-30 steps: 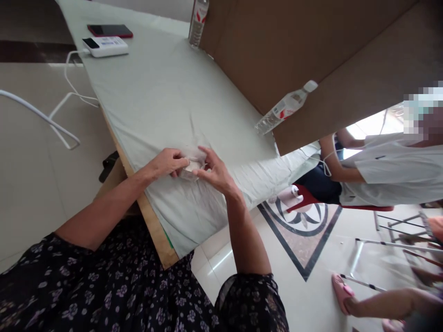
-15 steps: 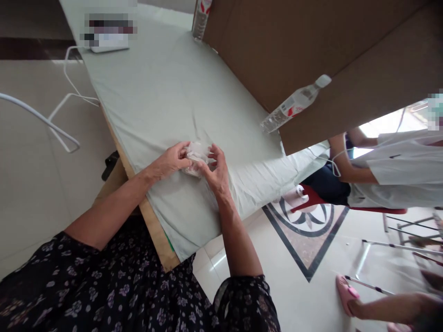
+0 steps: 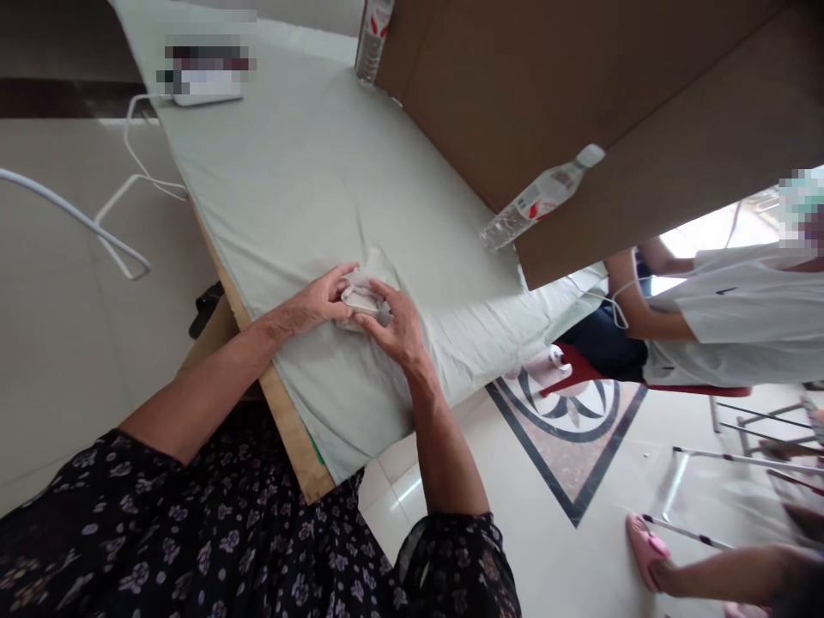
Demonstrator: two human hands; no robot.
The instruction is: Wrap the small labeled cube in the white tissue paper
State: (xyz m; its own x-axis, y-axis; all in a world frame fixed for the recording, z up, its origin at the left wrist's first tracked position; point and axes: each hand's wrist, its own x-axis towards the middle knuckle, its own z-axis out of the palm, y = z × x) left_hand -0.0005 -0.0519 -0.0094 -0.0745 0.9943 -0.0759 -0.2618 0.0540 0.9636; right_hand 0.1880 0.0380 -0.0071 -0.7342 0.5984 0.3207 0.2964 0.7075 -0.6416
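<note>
Between my two hands, near the table's corner, is a small pale item in crinkled clear plastic wrapping (image 3: 361, 299); what lies inside the wrapping I cannot make out. My left hand (image 3: 322, 296) grips it from the left, with thumb and fingers curved around its edge. From the right, my right hand (image 3: 399, 324) closes on the same wrapping with thumb and forefinger. The bundle is low over the pale green tablecloth (image 3: 276, 180). Loose plastic film shows below it, close to the right wrist.
A brown cardboard panel (image 3: 489, 103) stands along the table's right side. A water bottle (image 3: 537, 202) leans before it, with another bottle (image 3: 373, 43) at the far end. A white device (image 3: 206, 86) with a cable sits far left. A person in a white shirt (image 3: 740, 318) sits at right.
My right hand's fingers have closed in on the wrapping from a more spread pose. The plastic is flattened, showing a pale oval opening or face on top.
</note>
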